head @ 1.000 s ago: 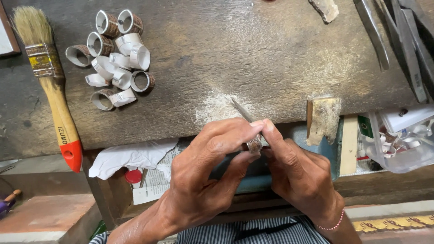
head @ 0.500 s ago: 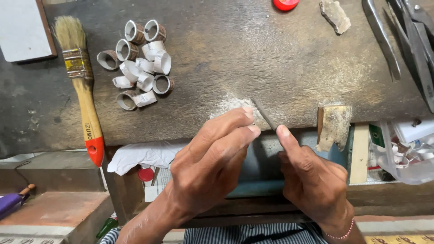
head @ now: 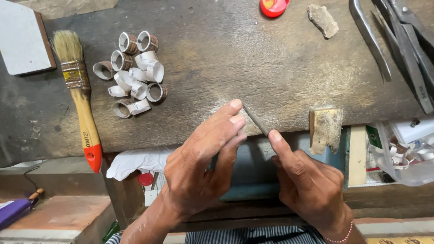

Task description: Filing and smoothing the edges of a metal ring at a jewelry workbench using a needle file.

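The left hand (head: pixel 203 162) is curled at the front edge of the worn dark wooden workbench (head: pixel 235 49), fingers extended toward the right and bunched together. Whatever small piece they may pinch is hidden behind the fingertips, so it cannot be told whether this hand grips anything. The right hand (head: pixel 307 180) closes around the near end of a thin grey metal file (head: pixel 256 119); the forefinger lies along it and the rest of the handle is buried in the palm, out of sight. Only the file's short upper part shows. Its long axis runs diagonally, the tip pointing up and to the left, toward the left fingertips, and it lies just over the bench edge where pale dust has gathered.

Just right of the file, a small worn wooden block (head: pixel 326 129) juts out from the bench edge. Well apart at upper left sits a heap of small silver-coloured ring bands (head: pixel 133 72), and beside it a wooden-handled paintbrush with a red tip (head: pixel 79 95) lying lengthwise. Long dark metal tools (head: pixel 398 40) are cut off at the upper right corner, and a red round cap (head: pixel 273 6) is cropped by the top edge.
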